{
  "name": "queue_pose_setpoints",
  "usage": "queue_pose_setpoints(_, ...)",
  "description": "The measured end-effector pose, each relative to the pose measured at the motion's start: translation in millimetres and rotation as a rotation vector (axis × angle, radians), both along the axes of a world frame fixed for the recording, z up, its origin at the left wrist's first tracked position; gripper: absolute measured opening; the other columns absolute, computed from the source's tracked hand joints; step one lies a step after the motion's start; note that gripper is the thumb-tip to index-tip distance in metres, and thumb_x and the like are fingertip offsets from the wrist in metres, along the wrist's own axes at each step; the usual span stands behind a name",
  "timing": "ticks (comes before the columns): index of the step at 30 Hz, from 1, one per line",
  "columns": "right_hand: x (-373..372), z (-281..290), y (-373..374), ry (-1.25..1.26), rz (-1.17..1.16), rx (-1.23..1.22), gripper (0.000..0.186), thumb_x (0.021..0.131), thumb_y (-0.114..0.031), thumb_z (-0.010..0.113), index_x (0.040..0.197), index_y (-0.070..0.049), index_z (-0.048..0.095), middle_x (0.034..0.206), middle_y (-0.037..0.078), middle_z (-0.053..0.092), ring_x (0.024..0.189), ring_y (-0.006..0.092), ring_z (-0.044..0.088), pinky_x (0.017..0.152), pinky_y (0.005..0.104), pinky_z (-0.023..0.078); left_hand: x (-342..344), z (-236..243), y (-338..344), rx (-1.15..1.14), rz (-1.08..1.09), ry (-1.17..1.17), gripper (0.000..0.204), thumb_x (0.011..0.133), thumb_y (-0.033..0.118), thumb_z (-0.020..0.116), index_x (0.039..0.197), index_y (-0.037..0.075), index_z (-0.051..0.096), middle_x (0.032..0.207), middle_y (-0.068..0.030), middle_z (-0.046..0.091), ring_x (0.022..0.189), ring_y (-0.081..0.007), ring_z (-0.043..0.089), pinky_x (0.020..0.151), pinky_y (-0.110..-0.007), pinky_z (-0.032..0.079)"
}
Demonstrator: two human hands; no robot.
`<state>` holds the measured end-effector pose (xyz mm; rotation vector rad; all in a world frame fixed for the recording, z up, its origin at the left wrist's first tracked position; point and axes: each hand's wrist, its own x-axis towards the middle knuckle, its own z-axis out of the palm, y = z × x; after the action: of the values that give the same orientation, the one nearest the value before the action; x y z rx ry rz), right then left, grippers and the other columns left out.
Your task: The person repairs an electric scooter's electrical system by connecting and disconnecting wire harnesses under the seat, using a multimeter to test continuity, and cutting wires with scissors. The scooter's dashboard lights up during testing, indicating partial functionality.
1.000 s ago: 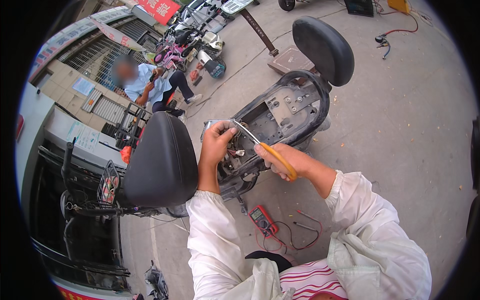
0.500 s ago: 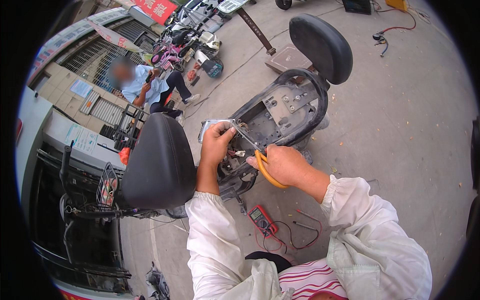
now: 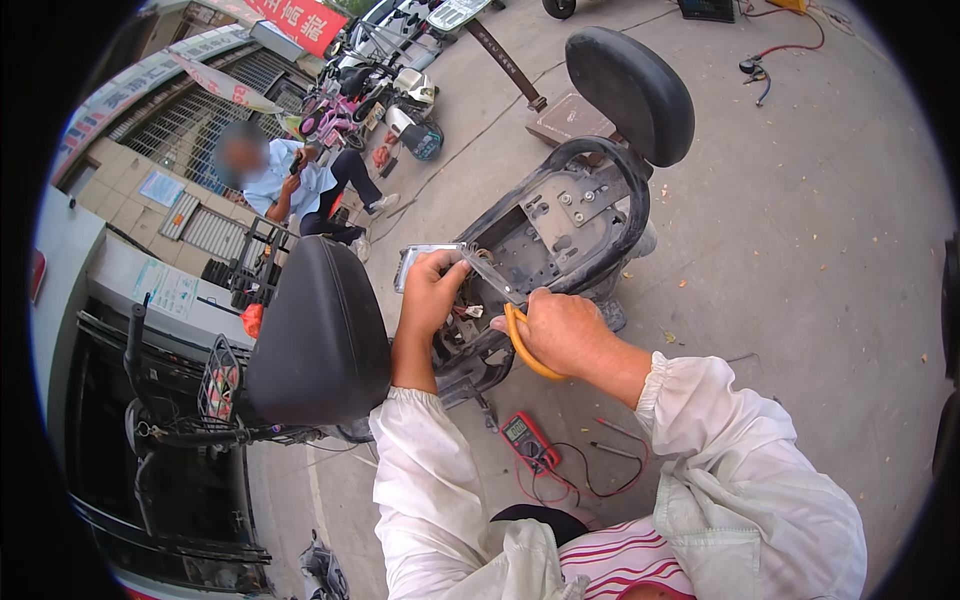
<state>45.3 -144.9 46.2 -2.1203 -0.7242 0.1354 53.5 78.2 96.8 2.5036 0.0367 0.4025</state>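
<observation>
Thumb and fingers of my left hand (image 3: 434,288) are pinched together at thin wires (image 3: 459,256) next to a silver finned box (image 3: 408,266). My right hand (image 3: 570,330) is closed round the orange handles of a pair of scissors (image 3: 527,352). Their grey blades, slightly blurred, point toward my left fingertips. Both hands are over the opened body of an electric scooter (image 3: 545,225), its inside dusty and uncovered. A small white connector (image 3: 473,312) lies among the loose wiring under the scissors. My left fingers partly hide the wires and box.
The black scooter seat (image 3: 318,335) is left of my arm, and a black backrest (image 3: 640,95) rises beyond the frame. A red multimeter (image 3: 530,440) with leads lies on the ground nearby. Someone in a light blue shirt (image 3: 290,190) sits at the far left near parked scooters.
The scissor blades have shifted slightly at the wires and look blurred now. My hands stay nearly in place, while the whole view has moved a little.
</observation>
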Motion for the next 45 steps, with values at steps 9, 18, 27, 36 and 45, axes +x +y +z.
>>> queue_pose_setpoints(9, 14.1, 3.5, -3.3, 0.294, 0.158, 0.09, 0.076, 0.091, -0.065, 0.049, 0.076, 0.008, 0.062, 0.067, 0.023, 0.063, 0.075, 0.0364, 0.068, 0.073, 0.0421, 0.053, 4.8, -3.5, 8.3, -0.022, -0.044, 0.019, 0.014, 0.086, 0.012, 0.067, 0.092, -0.001, 0.068, 0.084, -0.0085, 0.059, 0.083, -0.0196, 0.056, 0.076, -0.031, 0.044)
queue_pose_setpoints(18, 31.6, -14.6, -5.8, 0.737, 0.438, 0.409, 0.074, 0.091, -0.074, 0.037, 0.063, -0.007, 0.049, 0.053, 0.004, 0.046, 0.04, 0.0129, 0.044, 0.038, 0.0296, 0.039, 2.1, -5.4, 15.9, -0.151, -0.09, 0.033, 0.012, 0.09, 0.01, 0.065, 0.095, 0.0, 0.069, 0.089, -0.0066, 0.061, 0.087, -0.0166, 0.057, 0.079, -0.029, 0.045)
queue_pose_setpoints(27, 54.1, -3.5, -42.0, 1.028, 0.639, 0.728, 0.063, 0.095, -0.067, 0.039, 0.077, -0.007, 0.048, 0.054, -0.004, 0.037, 0.041, 0.0061, 0.034, 0.037, 0.0221, 0.035, 1.2, -2.0, 22.2, -0.27, -0.15, 0.077, 0.011, 0.094, 0.009, 0.061, 0.098, -0.001, 0.065, 0.09, 0.0005, 0.062, 0.087, -0.0098, 0.057, 0.082, -0.025, 0.044)
queue_pose_setpoints(36, 98.0, -11.2, -139.4, 0.435, 0.695, 0.104, 0.056, 0.089, -0.061, 0.059, 0.082, -0.006, 0.058, 0.06, -0.003, 0.048, 0.051, 0.0081, 0.049, 0.046, 0.024, 0.043, -1.4, 27.1, -36.5, 0.511, -0.123, 0.119, 0.017, 0.078, 0.015, 0.072, 0.095, 0.012, 0.069, 0.072, -0.0055, 0.063, 0.074, -0.021, 0.059, 0.074, -0.034, 0.044)
queue_pose_setpoints(45, 93.3, -15.2, -119.4, 0.446, 0.691, 0.224, 0.066, 0.094, -0.065, 0.043, 0.073, -0.004, 0.056, 0.053, -0.001, 0.04, 0.04, 0.0108, 0.046, 0.038, 0.0261, 0.04, 10.4, 23.7, -53.4, 1.034, -0.157, 0.007, 0.01, 0.072, 0.02, 0.075, 0.081, 0.018, 0.072, 0.075, -0.0011, 0.068, 0.081, -0.0222, 0.062, 0.082, -0.038, 0.041)
